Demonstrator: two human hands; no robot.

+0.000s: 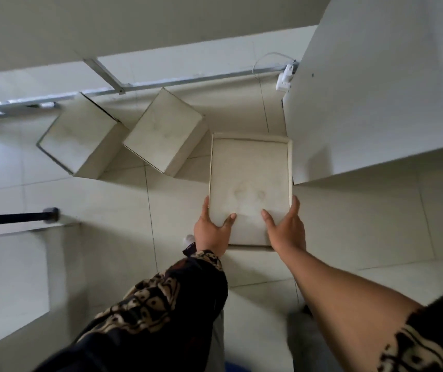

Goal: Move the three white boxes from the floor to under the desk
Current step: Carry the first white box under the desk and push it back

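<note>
Three white boxes are in view over the tiled floor. The nearest white box [249, 178] is gripped at its near end from both sides: my left hand [212, 232] holds its left edge, my right hand [287, 229] its right edge, thumbs on top. Its far end points toward the desk. Two more white boxes lie beyond it to the left, the middle box [161, 132] and the left box [80, 135], both turned at an angle near the desk's metal rail. The white desk top [107, 20] spans the upper part of the view.
A white panel [376, 103] stands close on the right of the held box. A metal frame rail [188, 81] runs across under the desk. A white plug and cable [284, 79] sit at the panel's corner. A black bar [13, 217] juts in from the left.
</note>
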